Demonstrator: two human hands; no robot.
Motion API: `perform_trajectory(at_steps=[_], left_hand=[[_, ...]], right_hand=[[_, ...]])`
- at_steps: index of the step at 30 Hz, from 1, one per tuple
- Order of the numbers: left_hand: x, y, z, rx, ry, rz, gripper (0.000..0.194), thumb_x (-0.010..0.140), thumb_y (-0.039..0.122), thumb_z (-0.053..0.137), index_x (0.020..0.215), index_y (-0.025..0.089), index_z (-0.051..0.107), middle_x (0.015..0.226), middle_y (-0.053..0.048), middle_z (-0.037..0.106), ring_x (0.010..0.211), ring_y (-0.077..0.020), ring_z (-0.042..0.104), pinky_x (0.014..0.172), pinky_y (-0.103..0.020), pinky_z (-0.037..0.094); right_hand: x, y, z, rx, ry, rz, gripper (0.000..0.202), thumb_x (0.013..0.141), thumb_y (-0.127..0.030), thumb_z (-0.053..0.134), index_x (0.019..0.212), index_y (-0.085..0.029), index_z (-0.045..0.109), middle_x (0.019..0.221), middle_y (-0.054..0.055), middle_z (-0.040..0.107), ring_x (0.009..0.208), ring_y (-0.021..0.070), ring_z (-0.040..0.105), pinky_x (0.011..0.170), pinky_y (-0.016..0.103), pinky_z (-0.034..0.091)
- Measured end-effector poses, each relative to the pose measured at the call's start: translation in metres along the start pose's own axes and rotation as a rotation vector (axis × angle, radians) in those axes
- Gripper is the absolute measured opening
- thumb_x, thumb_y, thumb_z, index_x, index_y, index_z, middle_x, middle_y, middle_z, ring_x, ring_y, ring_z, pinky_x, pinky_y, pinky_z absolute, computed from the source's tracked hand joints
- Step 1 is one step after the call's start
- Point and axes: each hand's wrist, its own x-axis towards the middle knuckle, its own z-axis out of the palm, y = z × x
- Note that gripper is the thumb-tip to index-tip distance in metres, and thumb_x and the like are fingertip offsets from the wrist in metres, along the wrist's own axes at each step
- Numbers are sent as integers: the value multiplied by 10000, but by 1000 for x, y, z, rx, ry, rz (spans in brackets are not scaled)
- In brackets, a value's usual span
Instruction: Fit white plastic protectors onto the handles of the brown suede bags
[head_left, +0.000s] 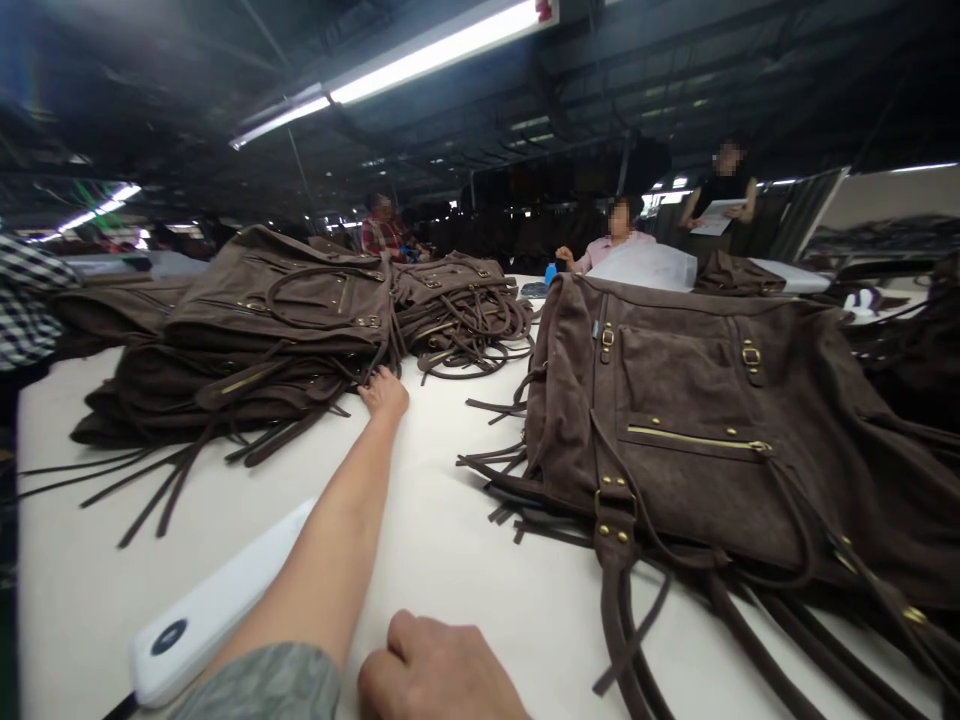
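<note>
My left hand (384, 392) reaches across the table to a stack of dark brown suede-like bags (277, 295). Its fingers are closed at the right edge of the stack, around the hanging bag straps (386, 355); the fingertips are partly hidden. My right hand (442, 670) is curled into a fist low in the view, with nothing visible in it. On the right lies a large brown handbag (682, 390) with a brass zip, buckles and long handles towards me. Thin strap ends stick out from its left side.
A white device (217, 610) with a dark round button lies on the white table (450, 530) beside my left forearm. More brown bags (457, 300) are piled farther back. Several people are around, one holding paper (720, 215). Clear plastic sheeting (645, 268) lies behind the right bag.
</note>
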Motion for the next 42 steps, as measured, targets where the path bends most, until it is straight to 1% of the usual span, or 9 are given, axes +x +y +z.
perform_trajectory(at_steps=[6, 11, 20, 25, 27, 29, 33, 37, 42], left_hand=[[-17, 5, -24, 27, -14, 42, 343, 924, 322, 571, 1220, 150, 554, 1240, -105, 570, 1086, -239, 581, 912, -467, 503], [-43, 16, -48, 40, -83, 102, 337, 922, 330, 572, 1210, 156, 562, 1233, -100, 576, 1087, -241, 582, 913, -465, 506], [-129, 47, -103, 24, -237, 347, 320, 914, 347, 587, 1148, 129, 591, 1155, -104, 610, 1015, -219, 611, 881, -430, 520], [-172, 32, -144, -19, -260, 484, 294, 936, 407, 535, 1007, 139, 633, 984, -62, 658, 894, -184, 634, 840, -403, 520], [-173, 22, -160, -47, -237, 528, 308, 962, 411, 469, 960, 160, 649, 951, -72, 669, 927, -198, 631, 862, -391, 501], [-162, 17, -170, -74, -185, 545, 278, 967, 382, 446, 1054, 204, 641, 1105, -108, 653, 1123, -235, 567, 957, -388, 446], [-128, 29, -163, -72, -141, 433, 574, 837, 395, 656, 1343, 195, 472, 1466, -147, 398, 1382, -318, 303, 1103, -460, 300], [-108, 62, -130, -22, -188, 156, 516, 890, 438, 587, 1320, 170, 489, 1402, -132, 455, 1265, -312, 451, 1038, -554, 369], [-93, 97, -96, 32, -171, -81, 496, 899, 402, 589, 1331, 183, 482, 1417, -127, 437, 1269, -316, 448, 1036, -571, 379]], right_hand=[[10, 11, -5, 98, -82, -109, 153, 717, -225, 597, 859, -232, 542, 831, 9, 596, 583, 177, 551, 412, 292, 230], [9, 7, -17, 86, -27, -45, 129, 735, -205, 556, 860, -224, 534, 862, 16, 637, 651, 191, 598, 485, 304, 284], [6, 3, -23, 84, 81, -7, 106, 767, -175, 507, 853, -223, 548, 857, 23, 686, 674, 207, 627, 572, 306, 339], [5, 3, -23, 70, 107, -14, 134, 744, -166, 532, 862, -207, 579, 861, 41, 698, 697, 217, 647, 579, 303, 350], [5, 3, -23, 69, 107, -16, 140, 734, -164, 542, 861, -200, 588, 867, 48, 699, 705, 222, 656, 579, 301, 355], [5, 4, -23, 74, 109, -22, 130, 742, -175, 546, 861, -197, 594, 869, 56, 698, 714, 230, 665, 579, 303, 362], [5, 5, -23, 99, 101, -36, 135, 757, -173, 537, 874, -200, 597, 877, 67, 695, 746, 253, 679, 601, 310, 386], [5, 6, -22, 127, 91, -13, 166, 738, -145, 528, 871, -203, 609, 881, 70, 703, 772, 264, 684, 629, 312, 409], [8, 12, -29, 294, 73, -26, 204, 783, -156, 526, 922, -214, 664, 1003, 65, 736, 868, 247, 696, 676, 276, 434]])
